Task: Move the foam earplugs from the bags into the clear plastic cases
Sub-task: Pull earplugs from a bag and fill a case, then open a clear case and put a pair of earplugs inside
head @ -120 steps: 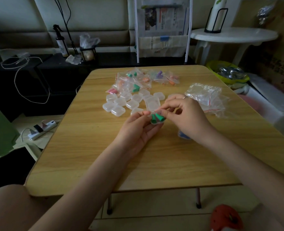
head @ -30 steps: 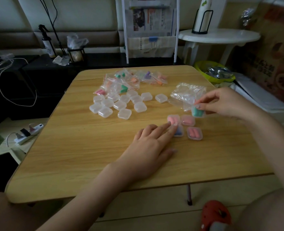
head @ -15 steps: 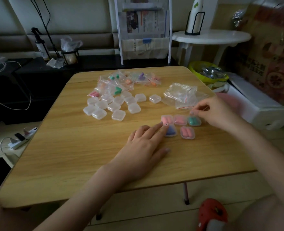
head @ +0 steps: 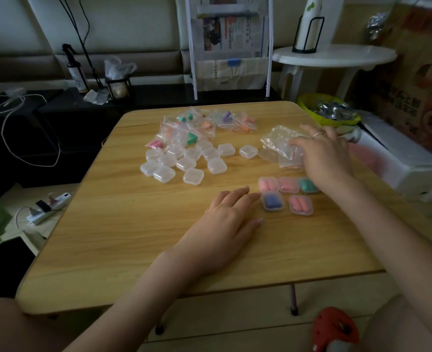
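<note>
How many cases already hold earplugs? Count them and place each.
5. Back row: pink case, pink case, then green case, partly under the right hand. Front row: blue case and pink case. The hand may hide more.

A power strip (head: pixel 48 206) lies on the floor at nine o'clock; a white round side table (head: pixel 334 56) stands at one o'clock, with a yellow bowl (head: pixel 309 107) below it.
</note>
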`<action>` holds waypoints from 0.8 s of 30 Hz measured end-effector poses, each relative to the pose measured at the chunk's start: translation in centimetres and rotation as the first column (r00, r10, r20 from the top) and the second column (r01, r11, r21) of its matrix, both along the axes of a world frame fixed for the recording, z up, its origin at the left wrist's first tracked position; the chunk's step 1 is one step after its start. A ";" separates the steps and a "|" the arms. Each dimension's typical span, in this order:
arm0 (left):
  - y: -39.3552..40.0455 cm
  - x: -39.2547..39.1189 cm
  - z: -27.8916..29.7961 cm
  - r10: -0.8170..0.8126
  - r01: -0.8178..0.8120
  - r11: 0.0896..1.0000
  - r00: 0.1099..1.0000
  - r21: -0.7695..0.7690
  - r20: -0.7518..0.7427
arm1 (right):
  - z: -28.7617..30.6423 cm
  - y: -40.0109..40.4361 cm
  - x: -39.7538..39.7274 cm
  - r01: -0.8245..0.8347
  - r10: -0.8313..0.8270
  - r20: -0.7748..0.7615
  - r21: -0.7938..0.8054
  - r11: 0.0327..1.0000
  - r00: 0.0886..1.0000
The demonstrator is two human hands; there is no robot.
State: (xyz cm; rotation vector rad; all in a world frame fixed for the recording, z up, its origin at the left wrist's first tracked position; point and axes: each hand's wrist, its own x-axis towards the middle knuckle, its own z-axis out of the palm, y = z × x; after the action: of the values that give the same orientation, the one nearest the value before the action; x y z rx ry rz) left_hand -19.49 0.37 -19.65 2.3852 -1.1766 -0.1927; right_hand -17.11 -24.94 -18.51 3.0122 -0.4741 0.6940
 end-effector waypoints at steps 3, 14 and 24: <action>0.3 0.5 0.1 0.022 -0.023 1.000 1.000 0.012 0.019 | 0.4 0.2 0.6 0.051 -0.052 -0.009 -0.016 0.999 0.999; 2.8 4.2 0.2 0.273 -0.311 0.936 0.937 0.166 0.218 | 1.7 2.9 1.7 0.056 -0.054 0.040 -0.050 0.997 0.998; 3.4 5.4 -0.4 0.295 -0.325 0.936 0.933 0.133 0.205 | 1.7 4.4 12.1 0.007 0.001 -0.179 0.044 0.999 0.984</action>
State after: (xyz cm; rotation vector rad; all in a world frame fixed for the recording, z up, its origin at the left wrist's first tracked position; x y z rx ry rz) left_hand -14.11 3.76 -20.01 2.7458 -0.8660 0.0358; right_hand -5.05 -20.56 -16.82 3.0759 -0.4931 0.4121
